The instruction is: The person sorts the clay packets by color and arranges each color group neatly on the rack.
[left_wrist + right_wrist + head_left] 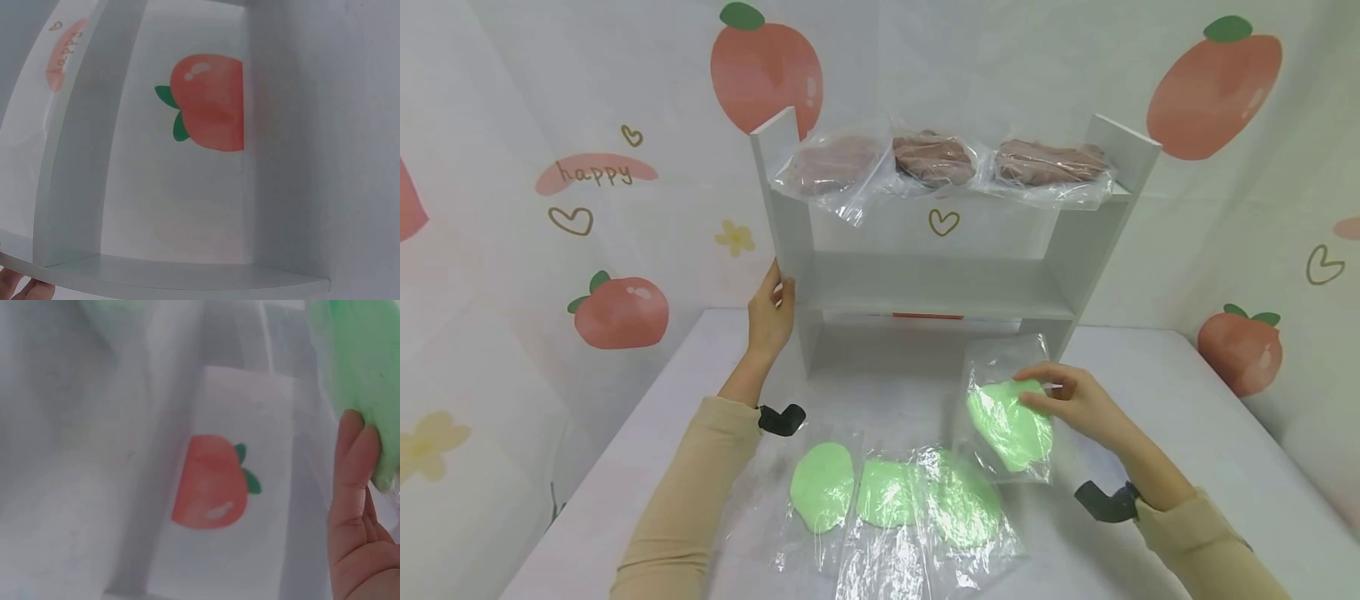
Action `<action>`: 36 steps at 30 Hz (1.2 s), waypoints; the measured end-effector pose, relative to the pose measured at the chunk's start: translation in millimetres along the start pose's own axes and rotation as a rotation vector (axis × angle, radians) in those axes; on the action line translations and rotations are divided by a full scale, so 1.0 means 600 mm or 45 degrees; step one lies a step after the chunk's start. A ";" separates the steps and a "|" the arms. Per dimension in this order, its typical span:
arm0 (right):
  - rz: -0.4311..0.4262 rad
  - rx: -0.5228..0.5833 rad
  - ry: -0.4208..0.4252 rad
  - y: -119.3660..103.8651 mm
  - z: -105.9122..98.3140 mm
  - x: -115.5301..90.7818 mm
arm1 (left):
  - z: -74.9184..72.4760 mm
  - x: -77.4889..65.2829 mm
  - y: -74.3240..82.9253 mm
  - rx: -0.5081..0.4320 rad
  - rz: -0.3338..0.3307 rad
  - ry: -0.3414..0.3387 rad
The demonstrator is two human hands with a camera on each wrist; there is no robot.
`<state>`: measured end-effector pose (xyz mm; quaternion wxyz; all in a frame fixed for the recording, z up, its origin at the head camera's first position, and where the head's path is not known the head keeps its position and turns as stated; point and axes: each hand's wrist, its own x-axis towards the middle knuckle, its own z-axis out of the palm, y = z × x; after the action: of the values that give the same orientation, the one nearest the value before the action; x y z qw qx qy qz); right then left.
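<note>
Green shows brightest from where I stand: a green slab, flat in its clear bag, is up in the person's right hand, tilted in front of the lower right opening of the white shelf unit. Writing first: on the printed wall sheet at the left, a pink smudge carries the word "happy" in thin lowercase letters (the left wrist camera catches it too, lying slantwise), with a drawn heart just below. As for the pose, the right arm reaches in from the near right, and thumb and fingers pinch the bagged slab along its right side. The left arm stretches further forward, the left hand raised against the outer face of the unit's left side panel, its fingers touching it; whether they grip the panel I cannot tell. Both forearms wear beige sleeves, with a black piece at each wrist. Three more bagged green pieces lie side by side on the white table, nearer the person. Along the top shelf sit a pale pink bagged piece at the left and two brown ones beside it.
</note>
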<state>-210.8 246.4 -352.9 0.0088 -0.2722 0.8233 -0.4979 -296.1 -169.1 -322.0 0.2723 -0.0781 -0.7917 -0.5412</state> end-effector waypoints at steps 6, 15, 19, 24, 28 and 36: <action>-0.061 0.010 0.024 -0.021 0.005 0.021 | 0.000 0.000 0.000 0.005 0.000 -0.002; -0.050 0.010 -0.017 -0.052 0.013 0.049 | 0.000 0.000 -0.001 -0.011 -0.010 -0.008; -0.025 0.016 -0.069 -0.065 0.015 0.060 | -0.001 0.000 -0.002 -0.009 -0.004 -0.016; -0.022 0.047 -0.131 -0.076 0.018 0.078 | -0.001 0.000 -0.002 0.004 0.008 -0.014; -0.032 0.080 -0.132 -0.082 0.026 0.093 | -0.001 0.001 -0.003 0.007 0.016 -0.008; 0.019 0.132 -0.081 -0.093 0.047 0.121 | 0.001 0.001 -0.006 0.001 0.026 0.006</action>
<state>-240.2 170.2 -302.5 0.0529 -0.2809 0.7979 -0.5308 -298.4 -170.1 -324.7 0.2797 -0.0848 -0.7905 -0.5382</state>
